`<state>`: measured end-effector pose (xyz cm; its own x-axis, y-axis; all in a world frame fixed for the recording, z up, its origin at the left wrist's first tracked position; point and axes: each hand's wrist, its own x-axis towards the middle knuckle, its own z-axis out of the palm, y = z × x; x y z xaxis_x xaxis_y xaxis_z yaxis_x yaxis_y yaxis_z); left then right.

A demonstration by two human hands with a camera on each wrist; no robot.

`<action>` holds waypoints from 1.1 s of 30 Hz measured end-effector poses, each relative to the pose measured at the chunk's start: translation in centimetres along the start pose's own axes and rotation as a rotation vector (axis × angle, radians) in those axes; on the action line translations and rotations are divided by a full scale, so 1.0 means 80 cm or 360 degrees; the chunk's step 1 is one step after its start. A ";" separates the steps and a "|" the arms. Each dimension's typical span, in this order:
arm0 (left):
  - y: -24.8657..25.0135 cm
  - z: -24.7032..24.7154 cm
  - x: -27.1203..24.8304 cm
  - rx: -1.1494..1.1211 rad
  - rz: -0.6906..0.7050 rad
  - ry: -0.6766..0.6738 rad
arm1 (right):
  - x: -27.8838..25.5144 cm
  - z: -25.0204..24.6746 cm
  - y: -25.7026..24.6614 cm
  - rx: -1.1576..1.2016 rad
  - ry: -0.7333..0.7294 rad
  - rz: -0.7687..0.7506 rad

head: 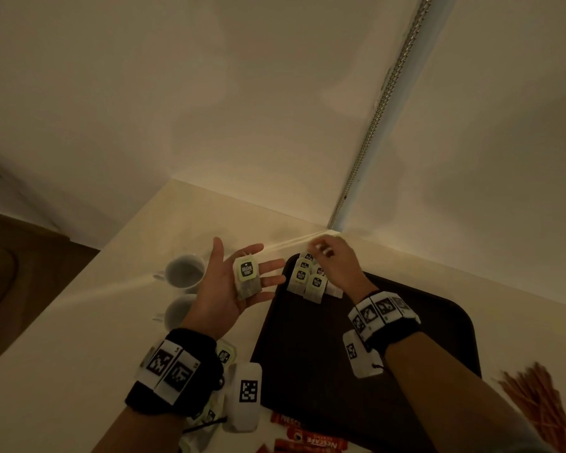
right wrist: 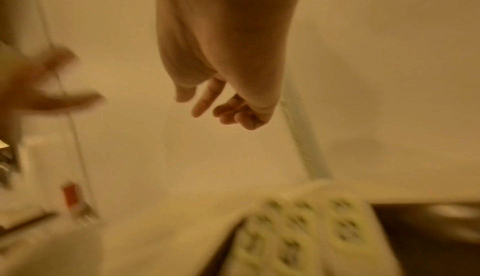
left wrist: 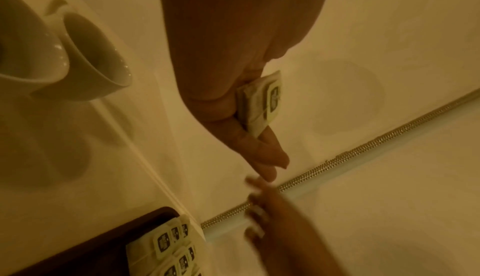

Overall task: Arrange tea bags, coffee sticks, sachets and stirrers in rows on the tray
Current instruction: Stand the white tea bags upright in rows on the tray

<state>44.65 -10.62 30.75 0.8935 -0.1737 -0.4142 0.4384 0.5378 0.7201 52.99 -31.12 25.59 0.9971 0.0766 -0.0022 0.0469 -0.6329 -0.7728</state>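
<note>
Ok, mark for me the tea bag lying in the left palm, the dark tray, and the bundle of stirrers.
tea bag (head: 247, 278), head view, on its paper below the green tag.
tray (head: 307, 348), head view, on its bare dark floor.
stirrers (head: 536, 398), head view, mid-bundle on the counter.

My left hand (head: 234, 282) lies palm-up, fingers spread toward two o'clock — my right hand (head: 335, 266) hangs loosely curled, knuckles up.

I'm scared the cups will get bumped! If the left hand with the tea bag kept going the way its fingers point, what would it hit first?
Probably not the cups. The open left hand points toward the dark brown plastic tray, so it would likely meet the green-labelled tea bags there first, though depth is unclear.
</note>
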 end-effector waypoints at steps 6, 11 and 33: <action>0.005 0.019 0.000 0.0267 0.0074 -0.0147 | -0.040 -0.024 -0.127 0.0222 -0.0428 -0.0760; 0.010 0.026 -0.010 0.0379 0.0451 -0.0193 | -0.043 -0.052 -0.160 0.0120 -0.0277 -0.0945; -0.007 0.069 -0.047 0.0043 0.0660 -0.0257 | -0.071 -0.106 -0.236 -0.0130 -0.0043 -0.0743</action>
<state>41.60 -14.84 34.98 0.9971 -0.0754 0.0035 0.0400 0.5679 0.8221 46.97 -26.09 45.57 0.8663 0.3866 0.3164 0.4955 -0.5842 -0.6428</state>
